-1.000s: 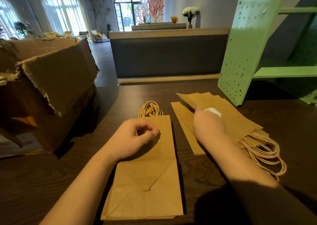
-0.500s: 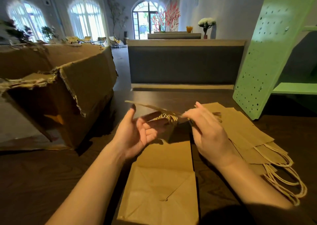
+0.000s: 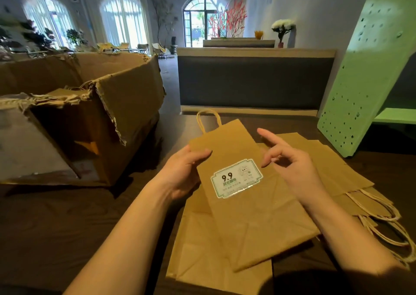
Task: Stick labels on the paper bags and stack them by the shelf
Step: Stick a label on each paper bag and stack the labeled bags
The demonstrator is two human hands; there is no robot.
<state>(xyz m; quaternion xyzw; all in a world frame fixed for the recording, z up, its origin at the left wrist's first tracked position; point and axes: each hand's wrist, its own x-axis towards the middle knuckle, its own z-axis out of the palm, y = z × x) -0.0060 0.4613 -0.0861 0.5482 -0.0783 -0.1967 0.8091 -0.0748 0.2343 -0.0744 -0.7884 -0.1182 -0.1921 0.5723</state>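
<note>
- Labelled bag (image 3: 258,222): brown paper, held between the two hands and tilted, its long axis running from the near right to the far left; the twisted handle (image 3: 208,120) points away from the person, and the folded bottom lies nearest the body
- Label (image 3: 236,178): white with a green border, stuck on the upward face, between the hands and closer to the left one
- Left hand (image 3: 182,173): grips the bag's left edge, thumb on top and the fingers hidden beneath
- Right hand (image 3: 292,170): over the bag's right edge, fingers loosely bent, forefinger stretched forward; it holds nothing visible, and contact with the paper cannot be told
- Second bag (image 3: 202,249): lies flat on the tabletop (image 3: 67,227) under the held one, below both wrists, no label showing
- Stack of bags (image 3: 333,170): just beyond and outward of the right hand, handles trailing toward the near right
- Green shelf (image 3: 364,80): farther out on the same side, past the stack
- Cardboard box (image 3: 101,119): torn open, outward of the left hand
- Judgement: the coming move is a carry rightward onto the stack; the right hand is nearer the goal, and the bag's axis needs turning to match the stack's
</note>
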